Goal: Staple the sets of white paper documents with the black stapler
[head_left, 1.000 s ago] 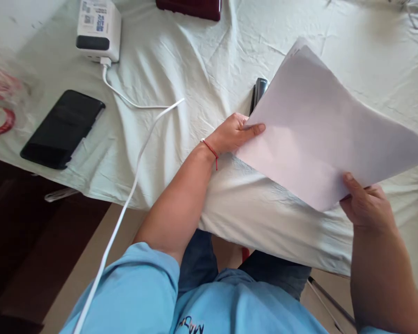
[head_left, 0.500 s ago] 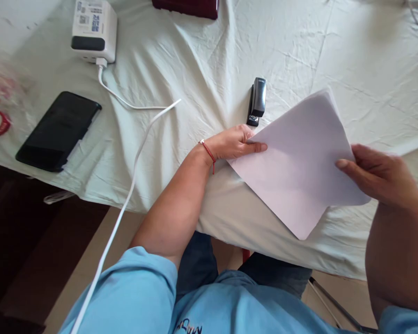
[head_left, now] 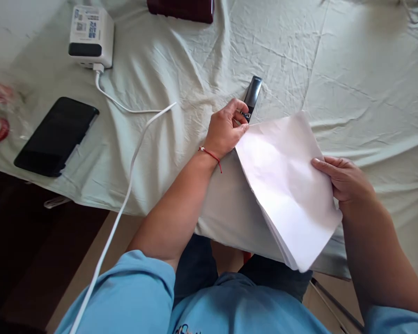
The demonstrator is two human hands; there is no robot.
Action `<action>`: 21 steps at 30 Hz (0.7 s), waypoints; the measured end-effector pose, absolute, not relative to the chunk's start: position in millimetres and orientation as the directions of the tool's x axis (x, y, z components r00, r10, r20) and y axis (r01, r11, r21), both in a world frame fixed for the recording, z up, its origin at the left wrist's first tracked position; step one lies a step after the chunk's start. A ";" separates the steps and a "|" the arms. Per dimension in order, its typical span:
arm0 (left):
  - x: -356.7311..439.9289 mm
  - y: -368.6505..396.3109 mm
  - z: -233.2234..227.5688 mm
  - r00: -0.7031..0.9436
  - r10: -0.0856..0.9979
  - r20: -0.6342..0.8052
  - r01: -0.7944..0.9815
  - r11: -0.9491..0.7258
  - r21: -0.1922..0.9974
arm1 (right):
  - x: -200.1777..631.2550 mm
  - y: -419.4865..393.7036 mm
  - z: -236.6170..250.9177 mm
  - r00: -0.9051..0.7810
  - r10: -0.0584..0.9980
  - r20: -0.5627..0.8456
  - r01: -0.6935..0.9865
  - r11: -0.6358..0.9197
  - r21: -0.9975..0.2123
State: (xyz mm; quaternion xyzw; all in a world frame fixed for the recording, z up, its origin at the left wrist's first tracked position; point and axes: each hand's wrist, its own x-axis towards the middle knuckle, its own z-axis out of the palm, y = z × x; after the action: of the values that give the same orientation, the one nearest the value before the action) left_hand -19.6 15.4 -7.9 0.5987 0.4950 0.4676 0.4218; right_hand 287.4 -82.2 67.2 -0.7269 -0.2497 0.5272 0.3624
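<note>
The white box (head_left: 90,37) at the far left of the worktop (head_left: 181,51) carries a label with blue lettering and a code square, too small for me to read; a white cable (head_left: 127,195) plugs into its near face. The dark letters low on my blue shirt (head_left: 212,308) are cut off and illegible.

The paper stack (head_left: 285,176) is in front of me, its long axis slanting from upper left to lower right, the lower end reaching the worktop's near edge. My right hand (head_left: 353,183) pinches its right side, thumb on top. The fingers of my left hand (head_left: 225,127) curl at its upper-left corner; I cannot tell whether they grip it. Beside them the black stapler (head_left: 252,95) lies lengthwise, one end towards me.

The clear bag (head_left: 12,104) at far left holds something pink, blurred.
</note>
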 end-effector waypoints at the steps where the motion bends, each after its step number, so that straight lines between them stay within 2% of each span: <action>1: -20.5 17.2 -10.3 0.033 0.987 0.155 0.227 -0.158 0.961 | 286.4 -81.2 66.2 0.310 0.733 -0.606 -0.032 -0.629 -0.777; 4: -26.8 24.1 -17.4 -0.049 0.976 0.212 0.313 -0.187 0.931 | 284.5 -78.3 63.2 0.289 0.734 -0.614 -0.049 -0.629 -0.776; 7: -33.1 29.1 -22.1 -0.006 0.967 0.257 0.369 -0.236 0.899 | 282.8 -76.7 61.0 0.277 0.746 -0.605 -0.052 -0.618 -0.785; 11: -31.5 27.1 -21.5 0.070 0.975 0.211 0.339 -0.222 0.914 | 280.1 -75.8 61.9 0.308 0.734 -0.605 -0.060 -0.619 -0.783; 16: -23.8 19.7 -14.9 0.032 0.987 0.159 0.260 -0.162 0.952 | 282.0 -74.7 63.1 0.334 0.725 -0.602 -0.051 -0.624 -0.780; 21: -21.5 15.6 -13.6 0.018 0.988 0.156 0.298 -0.154 0.942 | 288.7 -75.0 59.1 0.369 0.721 -0.586 -0.044 -0.616 -0.786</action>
State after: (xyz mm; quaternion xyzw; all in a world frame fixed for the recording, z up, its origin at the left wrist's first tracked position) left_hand -21.5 15.6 -13.6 0.6060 0.5304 0.4580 0.3764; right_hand 288.7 -75.0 59.1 -0.7386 -0.2292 0.5126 0.3731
